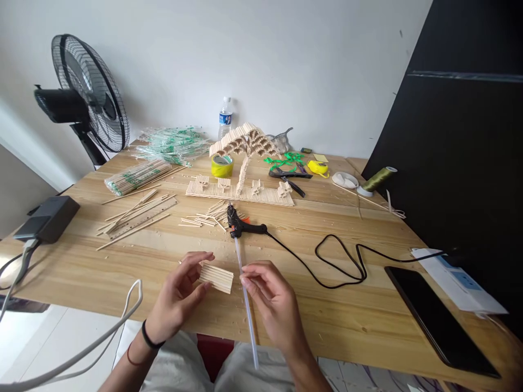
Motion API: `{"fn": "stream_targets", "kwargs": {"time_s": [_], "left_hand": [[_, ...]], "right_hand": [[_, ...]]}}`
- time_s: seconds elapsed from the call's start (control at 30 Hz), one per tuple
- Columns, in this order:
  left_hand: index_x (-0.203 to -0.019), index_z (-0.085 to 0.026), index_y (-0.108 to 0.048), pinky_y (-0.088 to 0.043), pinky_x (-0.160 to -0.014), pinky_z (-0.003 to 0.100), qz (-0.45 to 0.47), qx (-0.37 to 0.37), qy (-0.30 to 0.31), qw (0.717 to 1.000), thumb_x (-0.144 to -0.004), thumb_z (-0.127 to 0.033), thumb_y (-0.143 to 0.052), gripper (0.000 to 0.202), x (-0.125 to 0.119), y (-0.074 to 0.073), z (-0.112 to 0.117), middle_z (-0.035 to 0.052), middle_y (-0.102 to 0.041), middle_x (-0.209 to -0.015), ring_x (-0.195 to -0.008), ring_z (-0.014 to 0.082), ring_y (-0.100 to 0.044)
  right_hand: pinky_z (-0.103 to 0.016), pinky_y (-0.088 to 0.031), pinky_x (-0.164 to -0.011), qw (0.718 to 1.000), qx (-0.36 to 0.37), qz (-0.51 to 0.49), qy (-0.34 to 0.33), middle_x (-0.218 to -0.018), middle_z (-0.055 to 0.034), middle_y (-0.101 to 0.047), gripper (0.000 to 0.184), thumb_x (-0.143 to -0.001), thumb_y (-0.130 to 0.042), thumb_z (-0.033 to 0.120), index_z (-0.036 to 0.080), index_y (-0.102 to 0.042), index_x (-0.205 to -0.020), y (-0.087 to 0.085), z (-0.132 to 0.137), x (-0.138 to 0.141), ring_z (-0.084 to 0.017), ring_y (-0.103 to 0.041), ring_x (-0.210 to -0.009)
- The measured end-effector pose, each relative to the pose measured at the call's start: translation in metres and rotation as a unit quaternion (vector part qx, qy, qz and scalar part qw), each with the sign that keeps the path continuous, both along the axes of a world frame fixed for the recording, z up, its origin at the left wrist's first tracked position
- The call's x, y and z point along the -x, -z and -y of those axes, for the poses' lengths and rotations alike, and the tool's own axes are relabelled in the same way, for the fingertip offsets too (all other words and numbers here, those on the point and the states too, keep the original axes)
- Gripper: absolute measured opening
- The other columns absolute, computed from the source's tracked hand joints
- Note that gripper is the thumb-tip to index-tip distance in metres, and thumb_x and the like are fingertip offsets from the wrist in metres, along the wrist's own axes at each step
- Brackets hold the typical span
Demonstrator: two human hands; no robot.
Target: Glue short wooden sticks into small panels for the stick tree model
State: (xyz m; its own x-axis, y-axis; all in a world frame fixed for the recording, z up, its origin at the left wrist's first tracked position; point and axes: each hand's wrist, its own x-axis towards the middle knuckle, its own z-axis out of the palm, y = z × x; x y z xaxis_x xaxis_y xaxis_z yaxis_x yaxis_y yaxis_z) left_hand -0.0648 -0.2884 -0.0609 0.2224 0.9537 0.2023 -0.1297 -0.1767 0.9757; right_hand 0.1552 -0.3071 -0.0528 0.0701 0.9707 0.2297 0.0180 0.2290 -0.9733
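Note:
My left hand (182, 291) holds a small flat panel of glued wooden sticks (218, 277) by its left end, thumb on the near side. My right hand (272, 294) has thumb and index finger pinched together beside the panel's right end; what they hold, if anything, is too small to make out. Right at those fingertips passes a long clear glue stick (248, 310), which runs from the back of a black glue gun (245, 226) past the table's front edge. Cut stick pieces (208, 216) lie beyond. Behind stands a stick-built model (241, 190) with a slanted canopy on a trunk.
At left are long loose sticks (134, 215), a bundle of sticks (137, 177), a black power box (47, 219) and a fan (87, 98). The gun's black cord (300, 275) loops right toward a phone (437, 321). Pliers (290, 175), tape (223, 167) and a bottle (224, 120) stand or lie behind.

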Motion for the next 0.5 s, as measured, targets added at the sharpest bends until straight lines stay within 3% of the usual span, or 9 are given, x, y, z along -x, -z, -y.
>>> {"fn": "stream_targets", "kwargs": {"time_s": [0.17,0.5], "left_hand": [[-0.146,-0.033,-0.065,-0.048,-0.102,0.033,-0.017,0.012,0.019,1.000,-0.100,-0.028,-0.072,0.047,0.003,0.004,0.003,0.0130,-0.056,-0.153,-0.129,0.0263,-0.059],[-0.148,-0.032,-0.064,-0.049,-0.090,0.034,-0.075,0.006,0.063,0.995,-0.099,-0.030,-0.071,0.050,0.005,-0.003,0.007,0.0124,-0.061,-0.148,-0.097,0.0195,-0.059]], "right_hand": [[-0.026,-0.061,-0.085,1.000,-0.006,0.015,-0.006,-0.099,-0.0025,-0.069,0.006,-0.094,-0.080,0.030,0.027,-0.078,-0.099,-0.014,-0.014,-0.015,-0.017,-0.069,-0.089],[-0.029,-0.053,-0.075,0.990,0.048,0.019,-0.128,-0.097,-0.0055,-0.068,0.022,-0.099,-0.072,0.040,0.021,-0.080,-0.091,-0.014,-0.029,0.012,-0.019,-0.065,-0.087]]}}
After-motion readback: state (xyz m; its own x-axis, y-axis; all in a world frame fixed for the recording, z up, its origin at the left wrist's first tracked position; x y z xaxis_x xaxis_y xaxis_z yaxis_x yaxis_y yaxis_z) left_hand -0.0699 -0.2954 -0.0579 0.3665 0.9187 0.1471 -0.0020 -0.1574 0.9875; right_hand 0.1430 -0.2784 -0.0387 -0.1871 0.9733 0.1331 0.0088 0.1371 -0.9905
